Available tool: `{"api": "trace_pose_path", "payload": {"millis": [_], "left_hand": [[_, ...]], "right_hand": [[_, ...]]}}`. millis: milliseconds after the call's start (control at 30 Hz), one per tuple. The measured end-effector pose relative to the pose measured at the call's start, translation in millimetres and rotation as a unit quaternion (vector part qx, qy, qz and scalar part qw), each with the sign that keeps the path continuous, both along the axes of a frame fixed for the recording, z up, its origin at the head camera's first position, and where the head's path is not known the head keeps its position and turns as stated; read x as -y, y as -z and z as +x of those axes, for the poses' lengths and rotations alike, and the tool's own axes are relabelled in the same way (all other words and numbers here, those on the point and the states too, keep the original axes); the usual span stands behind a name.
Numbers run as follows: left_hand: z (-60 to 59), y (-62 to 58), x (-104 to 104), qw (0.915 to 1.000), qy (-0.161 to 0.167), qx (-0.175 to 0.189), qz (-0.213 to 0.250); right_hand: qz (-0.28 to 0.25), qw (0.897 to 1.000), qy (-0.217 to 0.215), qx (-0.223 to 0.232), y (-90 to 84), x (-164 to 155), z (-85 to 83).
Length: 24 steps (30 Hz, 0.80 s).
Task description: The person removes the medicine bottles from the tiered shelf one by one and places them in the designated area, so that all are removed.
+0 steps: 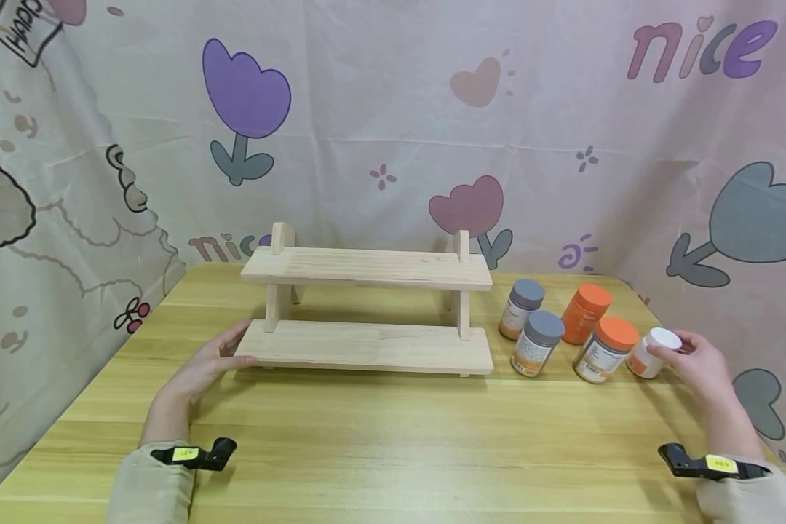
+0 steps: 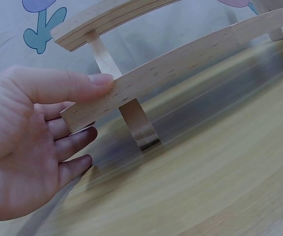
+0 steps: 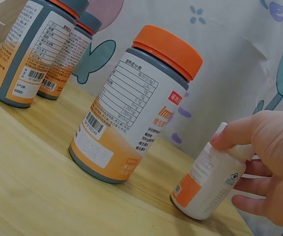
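Note:
A two-tier wooden shelf (image 1: 367, 346) of pale wood stands on the table. At the left end of its lower board, my left hand (image 1: 212, 362) grips the board, thumb (image 2: 102, 82) on the front edge and the other fingers behind and below. On the far right, my right hand (image 1: 701, 364) holds a small white pill bottle (image 1: 647, 358) with an orange patch on its label. Thumb and fingers pinch it near the white cap, which the hand partly covers in the right wrist view. Just left of it stands a supplement jar (image 3: 126, 113) with an orange lid.
Behind that jar is an all-orange bottle (image 1: 583, 316). Two grey-lidded jars, one in front (image 1: 536, 346) and one farther back (image 1: 519, 311), stand between the shelf and the orange-lidded ones. A printed curtain (image 1: 380, 94) hangs behind the wooden table (image 1: 393, 451).

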<state>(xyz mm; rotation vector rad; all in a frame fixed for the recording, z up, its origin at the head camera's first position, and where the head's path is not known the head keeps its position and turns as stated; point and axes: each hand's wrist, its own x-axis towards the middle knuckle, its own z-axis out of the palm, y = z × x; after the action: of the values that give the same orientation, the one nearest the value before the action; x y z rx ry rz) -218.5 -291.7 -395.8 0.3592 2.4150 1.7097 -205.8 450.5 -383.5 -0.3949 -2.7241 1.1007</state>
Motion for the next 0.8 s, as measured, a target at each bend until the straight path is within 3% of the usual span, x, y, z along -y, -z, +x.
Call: {"api": "trace_pose_path", "payload": {"millis": [133,367,500,600,667,800], "left_hand": [[0.1,-0.6,0,1.0,-0.003,0.0,-0.007],[0.3,0.2,0,1.0,-0.003,0.0,-0.008],[-0.2,0.5,1,1.0,-0.002,-0.001,-0.003],[-0.7,0.3,1,1.0,-0.001,0.0,-0.003],[-1.0,0.0,1,1.0,-0.001,-0.002,-0.004],[-1.4,-3.2,2,1.0,-0.008,-0.001,-0.001]], "right_hand": [[0.008,1.0,-0.003,-0.009,14.4,-14,-8.8],[-0.007,1.0,-0.002,0.0,5.5,-6,-4.7],[0.016,1.0,0.001,-0.016,28.5,-33,-22.1],[0.033,0.999,-0.004,-0.025,35.3,-45,-31.7],[0.026,0.999,-0.016,-0.031,23.4,-37,-28.3],[0.001,0.999,-0.023,-0.046,-17.8,3,-9.4]]}}
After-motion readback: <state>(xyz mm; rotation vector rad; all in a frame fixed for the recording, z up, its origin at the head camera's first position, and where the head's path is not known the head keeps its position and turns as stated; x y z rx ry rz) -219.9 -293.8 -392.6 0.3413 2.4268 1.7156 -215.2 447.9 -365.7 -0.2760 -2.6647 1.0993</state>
